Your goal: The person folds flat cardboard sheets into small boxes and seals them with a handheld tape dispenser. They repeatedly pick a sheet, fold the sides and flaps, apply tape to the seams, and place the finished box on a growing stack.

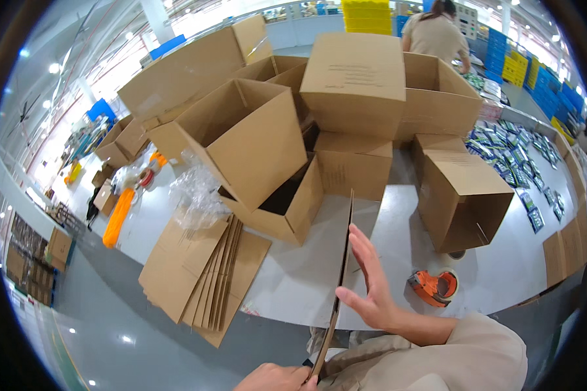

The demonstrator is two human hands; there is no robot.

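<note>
Watched from my station through the head camera. The flat cardboard sheet (333,319) stood nearly edge-on to me, running from the middle of the view down to six o'clock. The left hand (275,378), at six, was partly cut off by the lower edge; its fingers were clamped on the sheet's near end. The right hand (376,301), at five, was spread, thumb and fingers apart, resting against the sheet's right side and not closed around it.

Noted at four: an orange tape dispenser (426,285) on the white table (398,260). At three, an open carton (460,176) lay on its side. Small packets (512,153) were scattered between two and three. At half past seven, a fanned stack of flat cartons (179,264); crumpled clear plastic (195,195) at nine. A co-worker (434,36) bent forward at one.
</note>
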